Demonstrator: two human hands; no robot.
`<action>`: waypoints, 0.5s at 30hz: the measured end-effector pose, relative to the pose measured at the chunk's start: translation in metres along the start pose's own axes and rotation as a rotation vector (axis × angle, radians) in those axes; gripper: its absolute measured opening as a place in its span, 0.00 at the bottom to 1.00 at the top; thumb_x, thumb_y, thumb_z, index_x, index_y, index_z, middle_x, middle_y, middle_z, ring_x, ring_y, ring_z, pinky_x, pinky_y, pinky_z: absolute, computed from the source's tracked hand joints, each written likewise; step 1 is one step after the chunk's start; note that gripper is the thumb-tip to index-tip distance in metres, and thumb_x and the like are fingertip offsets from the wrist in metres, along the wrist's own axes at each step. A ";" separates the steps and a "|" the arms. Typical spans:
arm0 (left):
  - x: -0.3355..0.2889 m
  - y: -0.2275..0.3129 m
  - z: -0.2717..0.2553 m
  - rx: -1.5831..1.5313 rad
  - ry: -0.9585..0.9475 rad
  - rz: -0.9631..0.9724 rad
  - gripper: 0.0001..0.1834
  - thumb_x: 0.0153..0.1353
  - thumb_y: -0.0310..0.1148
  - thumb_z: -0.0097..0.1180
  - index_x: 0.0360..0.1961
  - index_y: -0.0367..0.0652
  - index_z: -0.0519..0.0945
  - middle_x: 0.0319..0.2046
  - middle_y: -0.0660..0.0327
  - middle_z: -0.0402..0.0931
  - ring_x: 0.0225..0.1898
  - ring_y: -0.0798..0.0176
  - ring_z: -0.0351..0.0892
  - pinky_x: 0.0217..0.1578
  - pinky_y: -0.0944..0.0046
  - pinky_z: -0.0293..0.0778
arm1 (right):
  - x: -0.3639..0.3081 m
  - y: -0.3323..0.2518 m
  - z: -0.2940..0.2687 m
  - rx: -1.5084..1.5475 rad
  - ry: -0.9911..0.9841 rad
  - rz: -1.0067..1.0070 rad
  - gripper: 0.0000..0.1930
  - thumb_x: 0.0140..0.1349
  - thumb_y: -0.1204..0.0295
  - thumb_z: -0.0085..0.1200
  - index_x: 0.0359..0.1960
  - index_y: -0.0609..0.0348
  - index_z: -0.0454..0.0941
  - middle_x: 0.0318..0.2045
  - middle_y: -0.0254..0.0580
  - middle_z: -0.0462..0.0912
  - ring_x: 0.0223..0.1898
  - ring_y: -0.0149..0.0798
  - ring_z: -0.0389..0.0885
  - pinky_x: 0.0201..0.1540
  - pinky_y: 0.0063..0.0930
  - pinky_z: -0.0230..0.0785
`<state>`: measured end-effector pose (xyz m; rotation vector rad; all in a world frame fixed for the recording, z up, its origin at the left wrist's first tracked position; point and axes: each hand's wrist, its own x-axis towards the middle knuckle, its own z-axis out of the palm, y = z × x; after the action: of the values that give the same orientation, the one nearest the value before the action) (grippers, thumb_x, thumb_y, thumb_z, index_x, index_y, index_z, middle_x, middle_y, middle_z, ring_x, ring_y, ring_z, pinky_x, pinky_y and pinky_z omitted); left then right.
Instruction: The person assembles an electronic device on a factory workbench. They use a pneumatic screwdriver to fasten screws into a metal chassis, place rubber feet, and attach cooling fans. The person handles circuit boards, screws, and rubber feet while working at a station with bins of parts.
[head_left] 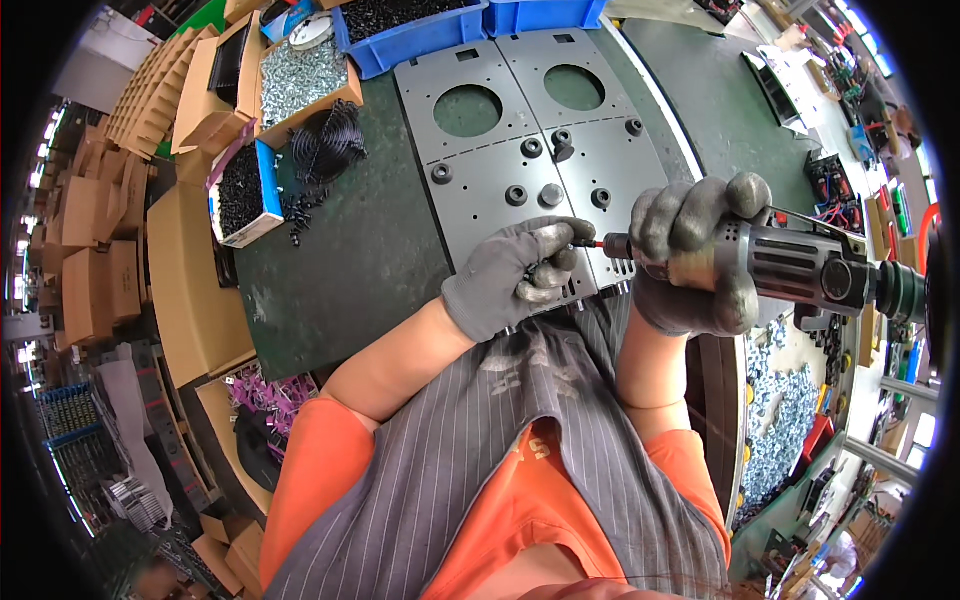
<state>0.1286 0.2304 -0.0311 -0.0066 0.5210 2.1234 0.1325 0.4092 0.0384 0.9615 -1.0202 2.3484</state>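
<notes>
Wrapped round the dark body of an electric screwdriver point(800, 262) is my gloved right hand point(695, 255); the tool lies sideways with its bit pointing left. At the tip of the bit, my gloved left hand point(525, 265) pinches a small dark screw point(583, 242). Both hands are above the near part of two grey metal panels point(490, 150), which lie side by side. Each panel has a large round hole at its far end. Several black round feet point(516, 195) stand on the panels, and one dark knob-like piece point(563, 146) sits near the seam.
Blue bins point(415, 40) stand beyond the panels. At the left are a carton of silvery screws point(305, 80), a box of black screws point(243, 190) and a black wire fan guard point(328, 140) on the green table mat point(340, 270). Silvery parts point(785, 425) lie in a tray at the right.
</notes>
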 end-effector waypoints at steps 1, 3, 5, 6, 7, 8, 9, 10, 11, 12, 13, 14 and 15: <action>0.001 0.001 0.002 0.037 -0.042 -0.026 0.17 0.72 0.34 0.47 0.55 0.35 0.73 0.28 0.66 0.73 0.21 0.79 0.63 0.18 0.79 0.60 | 0.000 -0.002 -0.002 0.006 -0.045 -0.008 0.30 0.55 0.61 0.56 0.59 0.60 0.65 0.28 0.38 0.71 0.21 0.33 0.70 0.24 0.28 0.66; 0.003 0.006 0.005 0.148 -0.112 -0.088 0.19 0.71 0.37 0.48 0.56 0.35 0.74 0.27 0.66 0.74 0.21 0.78 0.65 0.20 0.78 0.63 | 0.001 -0.005 -0.010 0.116 -0.079 -0.009 0.31 0.56 0.59 0.54 0.59 0.62 0.65 0.28 0.36 0.70 0.20 0.29 0.68 0.22 0.24 0.63; 0.011 0.009 0.011 0.501 -0.044 -0.009 0.21 0.71 0.40 0.49 0.57 0.35 0.74 0.29 0.65 0.75 0.24 0.76 0.69 0.24 0.76 0.68 | -0.006 -0.013 -0.016 0.100 0.162 0.017 0.28 0.57 0.59 0.54 0.56 0.63 0.65 0.28 0.37 0.70 0.19 0.29 0.67 0.21 0.23 0.62; 0.020 0.007 0.015 0.773 0.056 0.117 0.22 0.71 0.41 0.50 0.57 0.35 0.74 0.30 0.64 0.77 0.25 0.75 0.71 0.27 0.74 0.70 | -0.008 -0.017 -0.022 0.075 0.268 0.020 0.27 0.59 0.59 0.53 0.54 0.64 0.65 0.29 0.38 0.70 0.19 0.29 0.65 0.20 0.23 0.62; 0.028 0.004 0.020 1.042 0.160 0.253 0.23 0.70 0.43 0.50 0.57 0.35 0.74 0.31 0.64 0.78 0.27 0.74 0.74 0.30 0.73 0.73 | -0.012 -0.022 -0.028 0.069 0.382 0.028 0.27 0.60 0.59 0.53 0.55 0.65 0.66 0.29 0.38 0.71 0.20 0.29 0.64 0.21 0.23 0.61; 0.032 0.014 0.020 1.446 0.204 0.271 0.24 0.68 0.45 0.52 0.57 0.39 0.76 0.38 0.60 0.82 0.36 0.64 0.81 0.39 0.64 0.77 | -0.013 -0.028 -0.036 0.091 0.354 0.045 0.27 0.60 0.59 0.52 0.56 0.64 0.66 0.31 0.40 0.75 0.21 0.31 0.67 0.25 0.26 0.63; 0.040 0.018 0.023 1.683 0.237 0.317 0.23 0.67 0.46 0.53 0.56 0.42 0.77 0.39 0.59 0.82 0.38 0.61 0.82 0.40 0.61 0.77 | -0.015 -0.033 -0.044 0.156 0.311 0.066 0.27 0.60 0.59 0.51 0.57 0.62 0.67 0.33 0.42 0.79 0.22 0.33 0.70 0.30 0.28 0.64; 0.048 0.019 0.026 1.921 0.270 0.362 0.23 0.65 0.46 0.54 0.55 0.44 0.78 0.40 0.58 0.82 0.39 0.58 0.82 0.40 0.59 0.77 | -0.020 -0.036 -0.049 0.089 0.368 0.068 0.27 0.59 0.59 0.51 0.57 0.62 0.67 0.33 0.42 0.79 0.22 0.33 0.71 0.30 0.28 0.64; 0.055 0.020 0.030 2.158 0.304 0.405 0.22 0.64 0.46 0.55 0.54 0.46 0.79 0.40 0.57 0.83 0.41 0.55 0.83 0.40 0.56 0.78 | -0.024 -0.039 -0.054 0.053 0.396 0.060 0.27 0.59 0.60 0.52 0.57 0.63 0.67 0.32 0.42 0.79 0.22 0.34 0.71 0.30 0.28 0.65; 0.064 0.018 0.034 2.311 0.363 0.430 0.20 0.61 0.46 0.56 0.52 0.52 0.81 0.41 0.55 0.82 0.41 0.50 0.82 0.42 0.51 0.78 | -0.029 -0.042 -0.057 0.044 0.395 0.046 0.28 0.59 0.60 0.52 0.57 0.63 0.67 0.32 0.42 0.79 0.22 0.34 0.71 0.30 0.28 0.65; 0.071 0.018 0.037 2.348 0.354 0.328 0.19 0.61 0.46 0.56 0.52 0.52 0.81 0.41 0.55 0.82 0.42 0.50 0.82 0.42 0.52 0.78 | -0.034 -0.045 -0.059 -0.036 0.473 0.055 0.28 0.58 0.60 0.52 0.57 0.63 0.67 0.32 0.42 0.79 0.23 0.35 0.71 0.30 0.27 0.65; 0.080 0.022 0.040 2.383 0.340 0.225 0.19 0.61 0.45 0.56 0.51 0.53 0.81 0.41 0.55 0.82 0.42 0.51 0.82 0.42 0.52 0.78 | -0.037 -0.050 -0.061 -0.089 0.519 0.055 0.28 0.58 0.60 0.53 0.57 0.63 0.67 0.32 0.42 0.79 0.23 0.35 0.72 0.31 0.27 0.65; 0.089 0.022 0.043 2.415 0.323 0.123 0.19 0.61 0.45 0.56 0.51 0.53 0.81 0.41 0.56 0.82 0.42 0.51 0.82 0.42 0.52 0.78 | -0.040 -0.054 -0.063 -0.139 0.568 0.063 0.27 0.57 0.61 0.54 0.57 0.63 0.67 0.32 0.42 0.78 0.24 0.36 0.72 0.31 0.27 0.65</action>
<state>0.0679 0.3058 -0.0018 0.9763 2.7655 0.3605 0.1646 0.4885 0.0038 0.1835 -0.9622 2.3508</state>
